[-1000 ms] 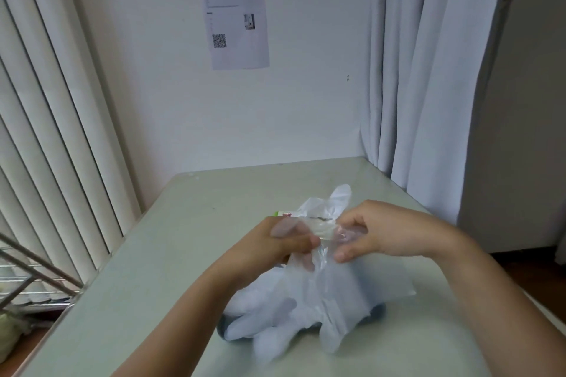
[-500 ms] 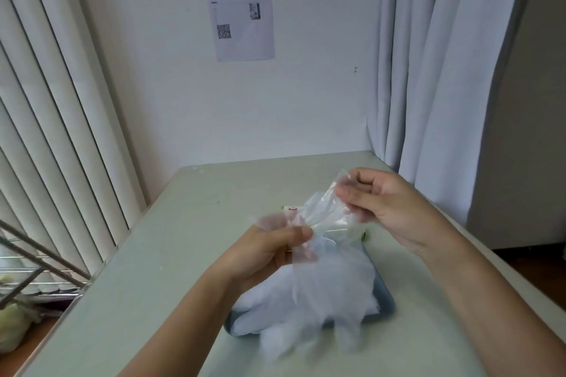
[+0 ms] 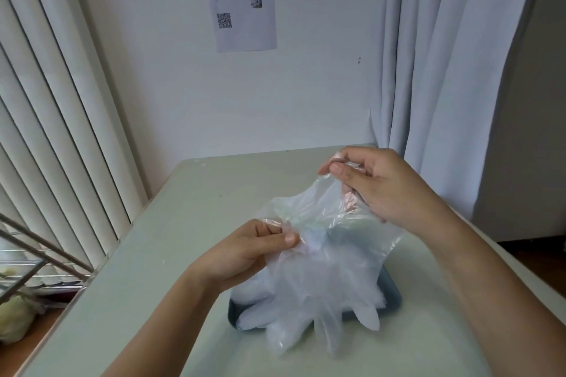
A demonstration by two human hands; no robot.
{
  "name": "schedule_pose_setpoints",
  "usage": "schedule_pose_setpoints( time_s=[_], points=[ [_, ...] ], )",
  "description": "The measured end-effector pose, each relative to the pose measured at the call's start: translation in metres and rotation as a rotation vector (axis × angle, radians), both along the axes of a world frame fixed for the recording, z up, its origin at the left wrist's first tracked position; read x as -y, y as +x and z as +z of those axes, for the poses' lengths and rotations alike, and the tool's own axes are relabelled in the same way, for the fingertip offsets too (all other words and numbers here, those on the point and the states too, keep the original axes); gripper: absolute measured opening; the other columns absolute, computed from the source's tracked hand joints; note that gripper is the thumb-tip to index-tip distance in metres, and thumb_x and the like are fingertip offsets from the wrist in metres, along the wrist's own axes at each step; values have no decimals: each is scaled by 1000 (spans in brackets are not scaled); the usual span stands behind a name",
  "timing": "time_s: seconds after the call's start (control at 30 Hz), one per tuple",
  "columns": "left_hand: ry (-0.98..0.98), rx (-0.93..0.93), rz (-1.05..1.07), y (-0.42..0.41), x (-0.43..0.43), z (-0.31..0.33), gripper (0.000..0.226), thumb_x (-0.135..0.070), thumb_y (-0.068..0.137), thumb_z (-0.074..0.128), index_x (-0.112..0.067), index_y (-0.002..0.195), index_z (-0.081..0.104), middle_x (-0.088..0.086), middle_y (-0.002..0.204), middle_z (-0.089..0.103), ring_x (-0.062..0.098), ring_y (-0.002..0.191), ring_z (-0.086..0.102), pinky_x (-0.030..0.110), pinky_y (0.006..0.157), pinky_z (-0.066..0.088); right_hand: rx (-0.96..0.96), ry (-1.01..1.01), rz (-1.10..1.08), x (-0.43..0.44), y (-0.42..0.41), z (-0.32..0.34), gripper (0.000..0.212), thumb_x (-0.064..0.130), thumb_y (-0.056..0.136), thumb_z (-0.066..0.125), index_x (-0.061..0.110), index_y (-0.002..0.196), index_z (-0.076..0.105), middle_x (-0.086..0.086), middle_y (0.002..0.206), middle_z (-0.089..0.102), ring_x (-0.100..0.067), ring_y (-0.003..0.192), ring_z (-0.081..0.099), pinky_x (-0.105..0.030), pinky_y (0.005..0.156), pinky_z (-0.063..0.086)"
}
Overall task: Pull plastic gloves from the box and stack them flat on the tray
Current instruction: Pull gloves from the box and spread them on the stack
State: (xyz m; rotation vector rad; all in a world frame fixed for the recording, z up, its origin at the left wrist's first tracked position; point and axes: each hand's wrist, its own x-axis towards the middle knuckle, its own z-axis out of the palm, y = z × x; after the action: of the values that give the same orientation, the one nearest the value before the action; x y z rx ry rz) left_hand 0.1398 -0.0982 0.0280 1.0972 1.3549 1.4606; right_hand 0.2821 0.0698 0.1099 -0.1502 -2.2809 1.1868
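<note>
Looks near weightless, limp and slick, apt to cling, crumple or drift, so probably best taken along the cuff edge at two spread points and lowered taut. Hangs stretched between both hands as one clear plastic glove, pinched at one cuff corner between thumb and curled fingers of the left hand and at the other, higher up, between thumb and forefinger of the right hand. Dangles finger-ends down over the heap of gloves already on the dark tray, touching it or just above, hard to tell which.
</note>
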Motion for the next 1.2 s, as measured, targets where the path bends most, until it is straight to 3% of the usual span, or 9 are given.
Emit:
schedule_pose_setpoints(
  time_s=[0.13,0.23,0.4,0.57,0.7,0.8,0.93,1.1,1.2],
  points=[
    [-50,-113,25,-12,7,9,47,-37,75,78,5,81,59,14,73,60,20,63,62,25,64,50,44,-36,-16,-2,-5,-7,21,24,99,50,23,96,71,5,41,51,-8,31,37,-17,37,33],
    [-116,-139,19,-27,17,22,35,-39,72,80,-11,65,59,2,56,54,9,49,50,17,53,45,63,-63,-38,-2,-10,-18,24,23,99,49,19,93,71,2,41,50,-6,30,40,-15,36,34],
    [-263,-205,59,-50,21,32,22,-26,81,75,-15,65,66,2,55,50,7,42,44,15,47,43,111,-83,-141,-12,-16,-44,25,18,99,47,16,91,70,3,41,50,-5,30,39,-16,38,34],
    [-496,-358,141,-58,-1,6,13,-20,85,71,-7,83,68,0,64,62,9,50,53,21,60,50,232,-62,-183,-27,-30,-90,22,23,97,52,15,92,72,3,47,56,-13,37,41,-20,37,34],
    [-655,-507,178,-60,-21,-20,11,-15,86,70,-9,78,67,-5,62,64,7,52,56,23,63,55,300,-32,-220,-34,-36,-128,20,20,96,52,15,88,70,5,50,57,-8,38,45,-16,34,33],
    [-772,-650,191,-59,-32,-37,13,-16,84,71,-16,73,63,-4,64,63,5,51,57,17,54,49,363,76,-300,-43,-37,-154,27,14,94,52,22,71,62,10,53,56,-4,46,56,-20,46,42],
    [-917,-801,224,-61,-34,-46,16,-20,79,72,-17,68,61,-5,55,60,5,44,54,13,46,44,463,197,-376,-52,-35,-171,35,20,95,50,28,61,42,7,61,52,-25,70,60,-31,63,43],
    [-1127,-1104,400,-70,-29,-36,21,-24,81,67,-12,68,56,-4,67,59,14,65,57,21,62,49,462,261,-399,-52,-38,-176,22,22,98,44,22,78,52,-4,83,65,-30,81,61,-35,69,46],
    [-1036,-1266,639,-59,-29,-25,18,-27,91,55,-14,79,54,-1,82,58,22,84,58,26,67,43,460,292,-440,-52,-39,-178,20,23,99,42,17,91,60,-6,95,67,-31,87,60,-34,70,45]
  ],
)
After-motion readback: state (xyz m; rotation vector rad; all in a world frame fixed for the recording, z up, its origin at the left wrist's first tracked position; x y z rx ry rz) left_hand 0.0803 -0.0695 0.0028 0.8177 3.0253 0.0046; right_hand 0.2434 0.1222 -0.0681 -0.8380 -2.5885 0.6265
